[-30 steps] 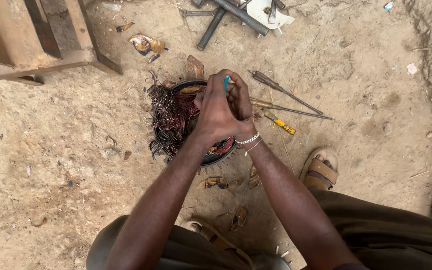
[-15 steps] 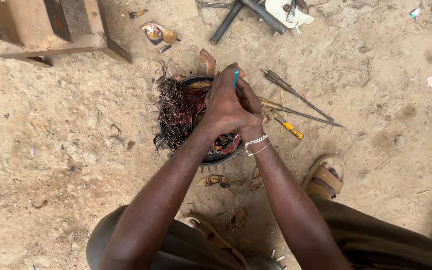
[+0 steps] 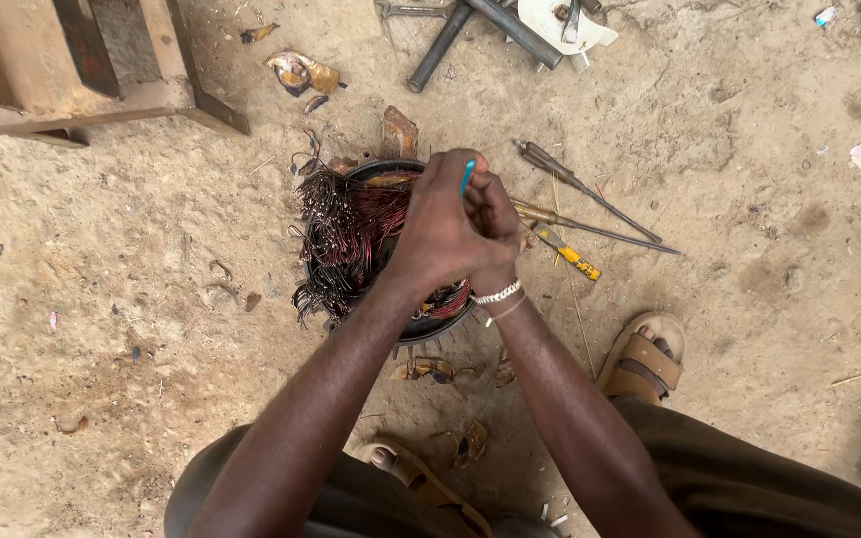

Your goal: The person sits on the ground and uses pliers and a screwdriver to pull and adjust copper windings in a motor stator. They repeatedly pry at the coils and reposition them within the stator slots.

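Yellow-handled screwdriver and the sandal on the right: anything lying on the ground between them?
Head view: only bare sandy dirt and a thin straw-like stalk between the yellow-handled screwdriver and the sandal.

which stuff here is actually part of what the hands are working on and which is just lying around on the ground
In use:
- left hand and right hand, clasped together
- blue-handled tool gripped between them
- round motor stator with cut copper windings

Lying about:
- two long screwdrivers
- yellow-handled screwdriver
- wooden stool
- metal bars
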